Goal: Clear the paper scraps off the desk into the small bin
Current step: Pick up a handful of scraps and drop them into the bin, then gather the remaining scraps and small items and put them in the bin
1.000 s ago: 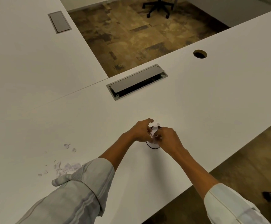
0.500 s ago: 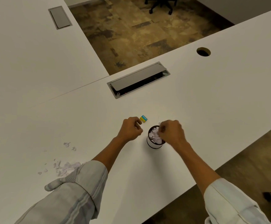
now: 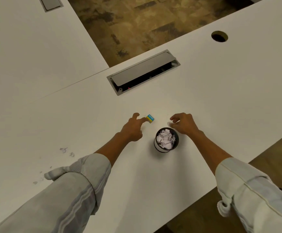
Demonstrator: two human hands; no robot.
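A small round bin [image 3: 166, 140] with a dark rim and white wall stands on the white desk [image 3: 221, 101], filled with crumpled white paper. My left hand [image 3: 133, 127] lies left of it, fingers spread, one fingertip touching a small blue and yellow block [image 3: 150, 118]. My right hand [image 3: 184, 123] hovers just beyond the bin on the right, fingers curled over a small white paper scrap [image 3: 170, 123] on the desk. Several tiny scraps [image 3: 66, 151] lie far left, partly hidden by my left sleeve.
A grey cable tray [image 3: 143, 72] with its lid ajar is set into the desk behind the hands. A round cable hole [image 3: 219, 36] lies at the far right. The desk's near edge runs diagonally at the right, floor below it.
Both hands have come apart and left the bin's mouth. The left hand has opened beside the block, and the right hand has shifted right toward a scrap. The view has tilted downward.
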